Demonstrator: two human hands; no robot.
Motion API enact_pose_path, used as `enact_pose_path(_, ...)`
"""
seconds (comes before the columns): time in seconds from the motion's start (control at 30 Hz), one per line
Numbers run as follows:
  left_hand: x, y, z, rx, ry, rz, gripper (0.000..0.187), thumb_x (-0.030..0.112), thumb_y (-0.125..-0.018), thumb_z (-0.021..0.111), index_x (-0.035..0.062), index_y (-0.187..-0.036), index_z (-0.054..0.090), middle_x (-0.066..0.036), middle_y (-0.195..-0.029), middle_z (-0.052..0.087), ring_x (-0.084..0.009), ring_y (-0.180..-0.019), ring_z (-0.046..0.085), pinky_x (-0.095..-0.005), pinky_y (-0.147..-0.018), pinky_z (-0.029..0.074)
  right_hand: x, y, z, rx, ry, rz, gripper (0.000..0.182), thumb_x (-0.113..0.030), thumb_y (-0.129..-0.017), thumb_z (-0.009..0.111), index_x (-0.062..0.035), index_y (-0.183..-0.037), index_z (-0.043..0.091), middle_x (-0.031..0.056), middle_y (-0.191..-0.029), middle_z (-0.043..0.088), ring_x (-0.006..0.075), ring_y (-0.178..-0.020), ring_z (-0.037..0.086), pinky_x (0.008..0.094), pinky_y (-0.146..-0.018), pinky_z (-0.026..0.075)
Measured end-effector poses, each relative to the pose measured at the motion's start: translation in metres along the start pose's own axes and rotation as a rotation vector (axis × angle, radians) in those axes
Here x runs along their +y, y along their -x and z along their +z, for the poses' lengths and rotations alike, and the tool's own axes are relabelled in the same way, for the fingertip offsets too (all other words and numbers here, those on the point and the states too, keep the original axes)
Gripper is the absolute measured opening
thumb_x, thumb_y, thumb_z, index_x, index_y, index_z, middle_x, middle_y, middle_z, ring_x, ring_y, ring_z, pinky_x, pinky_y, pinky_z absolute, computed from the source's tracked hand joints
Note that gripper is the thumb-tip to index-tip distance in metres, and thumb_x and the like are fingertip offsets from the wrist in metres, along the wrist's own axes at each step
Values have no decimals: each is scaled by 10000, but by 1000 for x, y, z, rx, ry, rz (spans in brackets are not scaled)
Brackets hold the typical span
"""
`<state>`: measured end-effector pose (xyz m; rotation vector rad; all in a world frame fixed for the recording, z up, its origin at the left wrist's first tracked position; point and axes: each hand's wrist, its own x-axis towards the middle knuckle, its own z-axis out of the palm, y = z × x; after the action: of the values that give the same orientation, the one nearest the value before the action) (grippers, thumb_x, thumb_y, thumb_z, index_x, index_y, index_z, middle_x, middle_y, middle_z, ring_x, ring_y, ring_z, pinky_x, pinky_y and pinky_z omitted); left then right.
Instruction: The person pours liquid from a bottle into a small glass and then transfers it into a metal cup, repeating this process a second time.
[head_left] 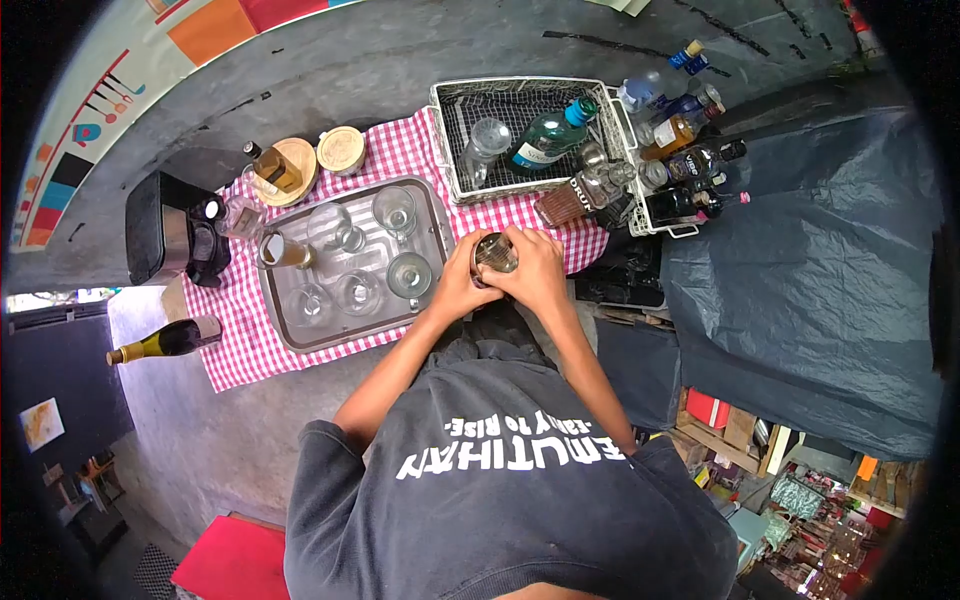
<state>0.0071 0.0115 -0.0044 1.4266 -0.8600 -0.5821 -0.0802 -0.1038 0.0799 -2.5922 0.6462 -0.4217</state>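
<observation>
Between both hands, close to the body at the cloth's front edge, is a clear glass (496, 254). My left hand (465, 282) wraps round its left side. My right hand (535, 268) grips it from the right, fingers curled over its rim. Left of the hands lies a grey tray (441, 215) with several pieces of glassware. Nearest to my left hand on it is a glass mug (409, 275); another mug (394, 211) stands behind. A tumbler (284, 251) stands at the tray's left. Behind my right hand is a squarish bottle (570, 200) of reddish-brown liquid.
Behind the hands, a white wire basket (443, 140) holds a green bottle (545, 140) and a glass. Several bottles crowd its right side. A dark bottle (175, 338) lies at the left on the checked cloth (235, 360). A black appliance (158, 228) stands at the back left.
</observation>
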Motion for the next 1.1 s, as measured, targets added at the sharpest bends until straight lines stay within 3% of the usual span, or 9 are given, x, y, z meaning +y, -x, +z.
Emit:
enact_pose_path(0.07,-2,0,0,2,-13,-1,849,160,-554,821,7,-1299,443,-181,-1182,575,-343,-1122,579,-399,-951,457,-3,-2,-4,-131,-12,90,542,-369,-610,783,-45,-1019,636,139,-882,632,340,-917,597,448,-888,407)
enact_pose_path(0.5,7,-4,-3,-2,-1,-12,845,142,-558,814,9,-1305,441,-177,-1194,557,-330,-1131,576,-393,-953,456,-5,-8,-5,-141,9,76,555,-343,-577,791,-60,-1025,627,126,-909,634,340,-936,594,460,-891,406)
enact_pose_path(0.6,6,-3,-3,-6,-12,-25,841,148,-562,814,10,-1303,443,-174,-1189,559,-333,-1129,571,-395,-957,449,-4,-10,-7,-132,8,57,537,-333,-571,790,-63,-1005,625,130,-892,630,344,-911,598,465,-872,421)
enact_pose_path(0.67,3,-4,-3,-22,-28,-25,838,160,-566,816,13,-1303,446,-175,-1187,560,-338,-1124,570,-399,-962,442,-3,-14,-10,-244,4,91,548,-332,-565,786,-51,-1006,625,143,-928,639,351,-917,607,470,-855,443)
enact_pose_path(0.8,6,-6,-2,-35,-48,-18,835,170,-570,817,17,-1302,446,-178,-1190,558,-340,-1120,569,-401,-962,442,6,-16,-10,-174,-19,23,548,-330,-559,782,-24,-987,626,181,-905,661,375,-884,631,479,-799,483)
enact_pose_path(0.87,6,-6,-1,-50,-24,-22,828,174,-575,819,20,-1296,443,-174,-1194,558,-338,-1121,569,-400,-963,442,3,-22,-20,-290,1,29,525,-351,-578,762,14,-923,609,209,-809,649,380,-782,637,462,-714,500)
enact_pose_path(1.1,4,-5,4,-53,24,-12,809,178,-592,815,33,-1292,437,-156,-1188,566,-308,-1116,577,-380,-957,447,8,-12,-43,-317,-85,140,528,-382,-599,773,23,-879,580,223,-752,630,385,-719,637,451,-628,473)
